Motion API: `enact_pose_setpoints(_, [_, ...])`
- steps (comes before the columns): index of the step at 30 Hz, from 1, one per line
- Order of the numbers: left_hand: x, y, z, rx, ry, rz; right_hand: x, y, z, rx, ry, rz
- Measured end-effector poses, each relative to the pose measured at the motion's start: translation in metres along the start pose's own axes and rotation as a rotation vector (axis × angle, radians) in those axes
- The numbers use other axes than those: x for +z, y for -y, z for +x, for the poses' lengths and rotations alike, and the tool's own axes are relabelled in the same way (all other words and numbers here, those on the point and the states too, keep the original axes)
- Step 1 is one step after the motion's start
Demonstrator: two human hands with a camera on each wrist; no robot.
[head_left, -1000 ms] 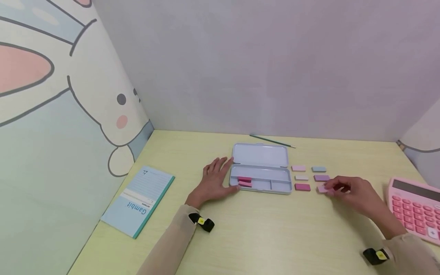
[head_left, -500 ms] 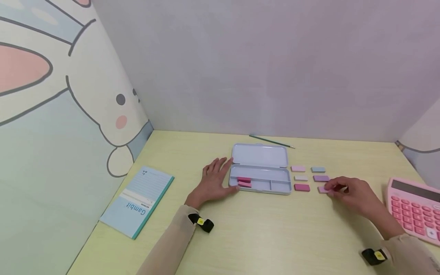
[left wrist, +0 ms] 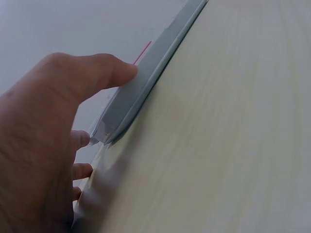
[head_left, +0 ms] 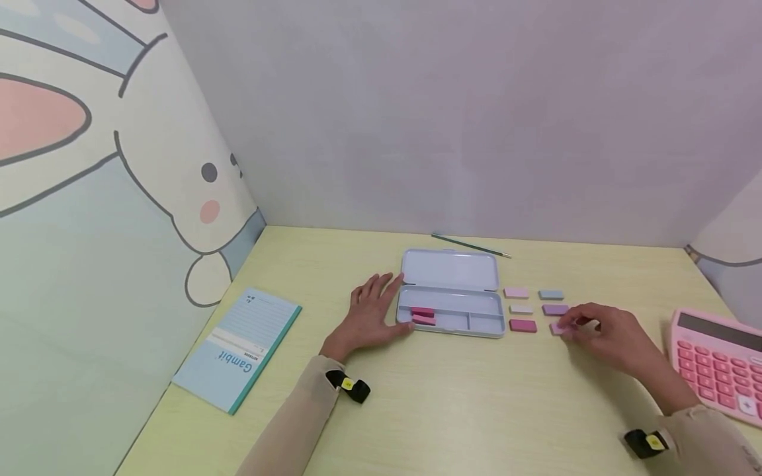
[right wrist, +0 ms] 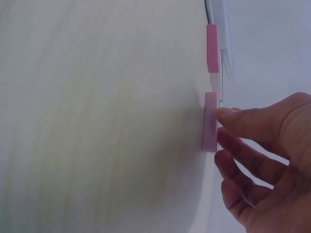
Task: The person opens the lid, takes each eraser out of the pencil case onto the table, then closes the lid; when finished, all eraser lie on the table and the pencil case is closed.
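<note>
- With my right hand I hold the pale lilac block by its right end; the grip is narrow, thumb and fingertips close together.
- This block is at the near end of the right column, just nearer to me than the purple block.
- My left hand is spread wide and grips nothing; its thumb touches the near wall of the pencil case, at the left.
- From the right wrist I cannot tell surely if the lilac block lies fully flat on the table or is a little lifted.
- The step in hand, as I judge it, is to handle this one block in its place. To do it well, the pinch should be light, the block parallel with the purple one, and my knuckles should not push the neighbour.
- The left hand should only steady the case, without pressing, because a push could slide it.
- Blocks on the table: six, in two columns of three. Left column, from far to near: pale pink block, white block, deep pink block. Right column: blue-grey block, purple, pale lilac.
- Pink pieces inside the case: two, in the near left compartment.
- One pencil at the far side, one notebook at left, one calculator at right.
</note>
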State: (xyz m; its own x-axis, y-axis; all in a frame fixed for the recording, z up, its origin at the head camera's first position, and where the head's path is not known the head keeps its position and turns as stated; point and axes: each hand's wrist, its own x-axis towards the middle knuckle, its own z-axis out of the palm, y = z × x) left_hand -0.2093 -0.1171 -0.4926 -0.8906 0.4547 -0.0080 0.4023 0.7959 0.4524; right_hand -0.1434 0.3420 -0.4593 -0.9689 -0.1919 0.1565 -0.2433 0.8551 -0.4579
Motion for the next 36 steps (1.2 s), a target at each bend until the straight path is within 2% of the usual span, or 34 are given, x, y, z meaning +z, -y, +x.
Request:
enact_pose_setpoints(5, [0.0,0.0,0.0,0.0,0.01,0.002,-0.002,0.014,0.005,0.009,-0.02,0.039])
enact_pose_setpoints(12, [0.001,0.0,0.0,0.004,0.017,0.005,0.003,0.038,0.017,-0.075,-0.063,0.102])
enact_pose_setpoints(18, [0.001,-0.001,0.001,0.012,0.004,-0.004,0.01,0.065,0.03,-0.024,0.027,0.15])
enact_pose_setpoints(24, [-0.002,0.001,-0.001,-0.001,0.007,0.005,0.026,0.088,0.044,-0.092,0.055,0.23])
enact_pose_setpoints(30, [0.0,0.003,0.0,0.006,-0.001,0.0,0.042,0.114,0.058,-0.119,0.098,0.235])
enact_pose_setpoints(36, [0.002,0.003,0.001,0.011,0.0,0.005,0.058,0.131,0.068,-0.16,0.166,0.27])
